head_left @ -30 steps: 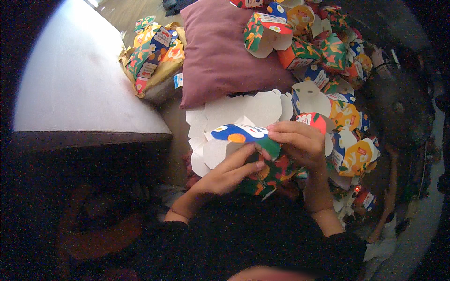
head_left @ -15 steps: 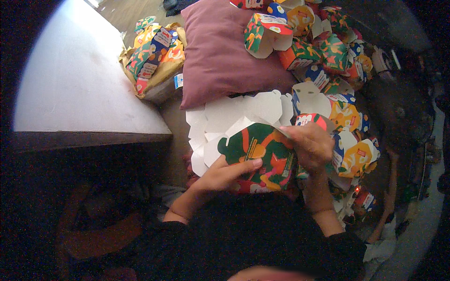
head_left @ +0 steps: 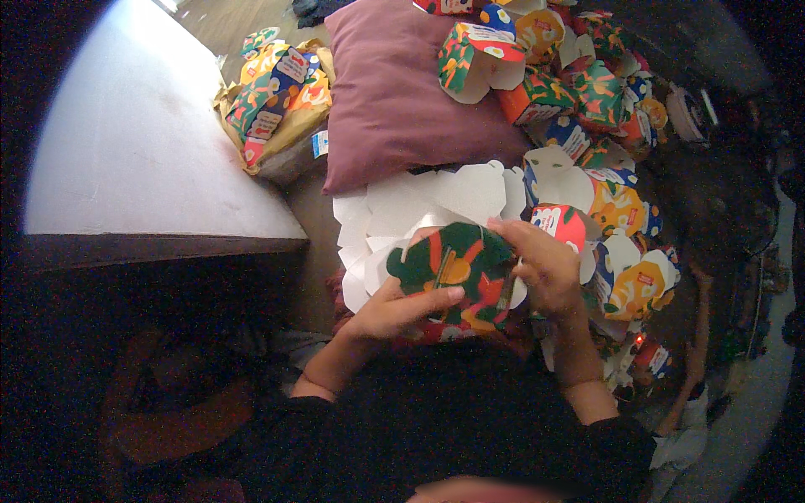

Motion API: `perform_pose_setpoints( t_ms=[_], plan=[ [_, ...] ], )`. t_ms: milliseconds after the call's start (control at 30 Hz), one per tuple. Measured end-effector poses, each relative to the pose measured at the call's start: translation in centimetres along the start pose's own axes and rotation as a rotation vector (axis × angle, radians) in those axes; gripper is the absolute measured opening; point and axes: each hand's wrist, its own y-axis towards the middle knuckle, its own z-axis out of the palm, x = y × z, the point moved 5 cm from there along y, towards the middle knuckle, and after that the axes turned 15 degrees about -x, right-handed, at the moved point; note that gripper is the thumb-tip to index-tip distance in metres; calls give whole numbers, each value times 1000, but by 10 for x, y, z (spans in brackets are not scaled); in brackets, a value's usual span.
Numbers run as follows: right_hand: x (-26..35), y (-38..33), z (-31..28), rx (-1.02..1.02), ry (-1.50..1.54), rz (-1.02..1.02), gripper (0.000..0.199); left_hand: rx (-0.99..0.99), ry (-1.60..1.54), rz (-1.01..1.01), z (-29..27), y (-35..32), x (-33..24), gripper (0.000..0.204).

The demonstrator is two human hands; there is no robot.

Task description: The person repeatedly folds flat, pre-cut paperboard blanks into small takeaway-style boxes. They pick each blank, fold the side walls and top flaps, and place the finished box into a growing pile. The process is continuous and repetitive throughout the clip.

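Observation:
A part-folded food carton (head_left: 457, 272), dark green with orange, red and yellow shapes, is held in front of my chest. My left hand (head_left: 394, 310) grips its left side, thumb lying across the printed face and fingers hidden behind. At the carton's upper right edge, my right hand (head_left: 545, 264) pinches the card with bent fingers; its fingertips are partly blurred. Beneath and beyond the carton lie flat white carton blanks (head_left: 457, 193), overlapping one another with their plain side up.
A mauve cushion (head_left: 411, 101) lies beyond the blanks. Folded cartons (head_left: 637, 285) are heaped along the right. At the far left, a brown bag (head_left: 289, 151) holds more cartons beside a pale slab-like surface (head_left: 159, 159). Another person's arm shows dimly at the lower left.
The carton's printed face looks narrower, its right side bent back. My right hand has shifted slightly left and down along the edge. My left hand keeps its grip.

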Motion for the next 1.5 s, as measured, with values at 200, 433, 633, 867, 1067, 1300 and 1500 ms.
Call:
perform_pose_setpoints(
  t_ms=[200, 433, 633, 867, 1067, 1300, 1500],
  plan=[
    [-30, -19, 11, -104, 595, 473, 36, 161, 271, 197, 6, 6, 4, 68],
    [-7, -17, 7, -88, 619, 402, 29, 249, -495, -68, -8, 22, 40, 113],
    [-7, -20, 5, 31, 519, 830, 22, 267, -421, -30, -8, 30, 51, 102],
    [5, -13, 19, 261, 240, 158, 17, 266, -543, 5, -23, 24, 28, 84],
    [4, -7, 10, -46, 11, 108, 26, 274, -157, 139, -11, -2, -1, 70],
    [-3, -13, 12, -207, 72, 301, 19, -66, 305, 270, 8, -4, -8, 50],
    [0, -12, 9, -256, 87, 99, 17, -77, 54, 56, 9, -5, -7, 52]
  ],
)
